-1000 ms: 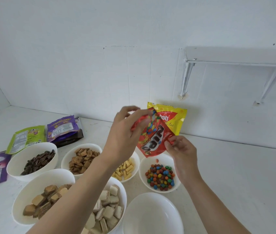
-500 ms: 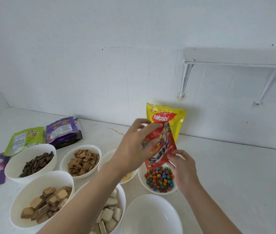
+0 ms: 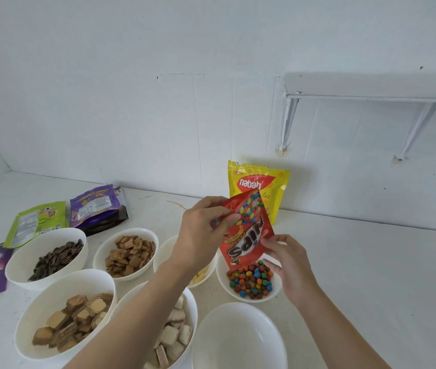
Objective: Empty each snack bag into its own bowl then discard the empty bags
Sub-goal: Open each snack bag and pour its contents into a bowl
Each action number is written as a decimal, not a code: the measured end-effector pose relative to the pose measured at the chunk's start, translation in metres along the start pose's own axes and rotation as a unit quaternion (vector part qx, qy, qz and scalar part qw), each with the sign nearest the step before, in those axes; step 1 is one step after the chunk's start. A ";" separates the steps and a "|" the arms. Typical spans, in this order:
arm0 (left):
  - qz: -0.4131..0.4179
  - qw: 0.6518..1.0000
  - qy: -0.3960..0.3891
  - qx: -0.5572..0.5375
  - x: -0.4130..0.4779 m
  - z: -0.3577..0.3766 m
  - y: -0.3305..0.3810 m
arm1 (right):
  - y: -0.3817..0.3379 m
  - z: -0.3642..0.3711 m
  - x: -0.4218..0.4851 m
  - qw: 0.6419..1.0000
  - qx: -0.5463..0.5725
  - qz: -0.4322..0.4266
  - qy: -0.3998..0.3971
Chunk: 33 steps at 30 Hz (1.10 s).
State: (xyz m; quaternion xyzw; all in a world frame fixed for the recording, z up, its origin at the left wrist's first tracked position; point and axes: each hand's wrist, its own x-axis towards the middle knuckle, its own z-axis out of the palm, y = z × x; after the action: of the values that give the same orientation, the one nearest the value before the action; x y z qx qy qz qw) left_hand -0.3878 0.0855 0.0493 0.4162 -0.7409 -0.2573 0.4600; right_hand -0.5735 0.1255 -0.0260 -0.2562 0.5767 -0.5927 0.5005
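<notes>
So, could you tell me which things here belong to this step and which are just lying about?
This step: red candy bag, left hand, right hand, candy bowl, yellow bag, empty bowl.
Lying about: green bag, purple bag, seed bowl, wall shelf.

Candy bag (image 3: 247, 235) above candy bowl (image 3: 221, 276), standing bag (image 3: 258, 182) behind, empty bowl (image 3: 238, 339) before

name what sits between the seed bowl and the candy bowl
In the head view, two bowls: the brown squares bowl, then the yellow pieces bowl, partly hidden by the left hand.
</notes>
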 end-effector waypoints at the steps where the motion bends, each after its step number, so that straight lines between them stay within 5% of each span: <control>1: 0.004 1.000 0.004 0.003 0.001 -0.001 0.000 | -0.003 0.000 0.000 1.000 -0.024 -0.006 0.008; 5: 0.013 1.000 -0.012 0.008 0.003 -0.004 -0.005 | -0.021 0.002 -0.008 0.990 -0.086 -0.109 0.025; 11: 0.082 0.996 -0.024 0.020 -0.003 -0.003 -0.007 | -0.058 0.014 -0.026 0.949 -0.093 -0.282 -0.104; 20: 0.160 0.984 0.064 0.041 -0.018 -0.023 -0.007 | -0.065 0.030 -0.033 0.908 -0.173 -0.362 -0.124; 26: 0.005 1.000 0.012 0.017 -0.036 -0.063 -0.003 | -0.063 0.059 -0.053 0.921 -0.116 -0.341 -0.150; 33: -0.071 0.989 -0.002 0.131 -0.057 -0.121 -0.018 | -0.059 0.106 -0.065 0.910 -0.150 -0.357 -0.149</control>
State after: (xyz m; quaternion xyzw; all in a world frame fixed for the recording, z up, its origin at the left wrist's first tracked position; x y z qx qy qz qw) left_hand -0.2594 0.1256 0.0627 0.5239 -0.7379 -0.1903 0.3806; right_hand -0.4741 0.1280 0.0691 -0.6022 0.4475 -0.5933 0.2916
